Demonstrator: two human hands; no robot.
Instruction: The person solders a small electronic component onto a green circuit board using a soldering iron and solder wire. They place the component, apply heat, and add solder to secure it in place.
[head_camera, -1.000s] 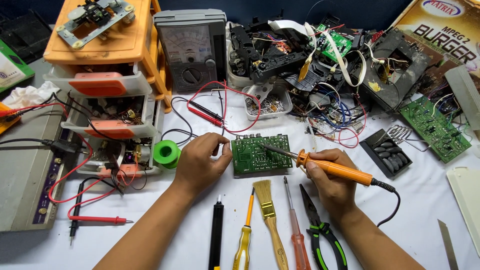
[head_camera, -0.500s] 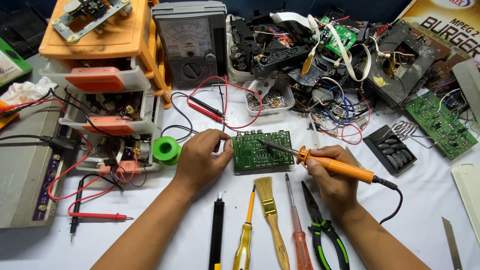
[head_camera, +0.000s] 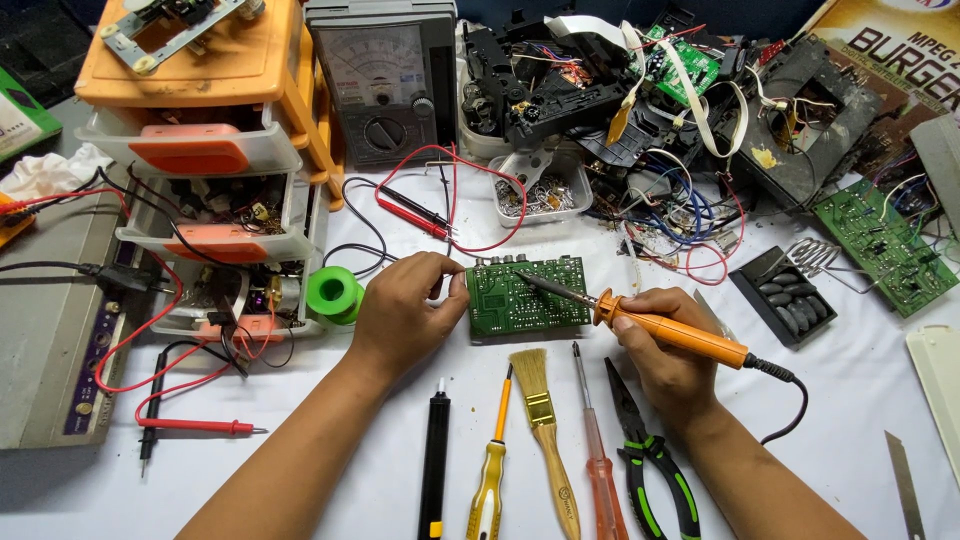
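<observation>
Bright, even overhead light fell on the white table (head_camera: 860, 390); shadows were soft and short. Focus was sharp, without blur; far corners bent slightly and looked dimmer.

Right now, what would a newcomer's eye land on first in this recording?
At centre, the right hand holds an orange soldering iron, its tip on a green circuit board that the left hand steadies. Hand tools lie in a row just below, and an orange drawer unit stands at upper left.

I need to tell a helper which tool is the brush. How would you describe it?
On the white table, below the green circuit board, a row of tools lies. The brush is third from left, alone with pale bristles, a gold band and wooden handle.
</observation>
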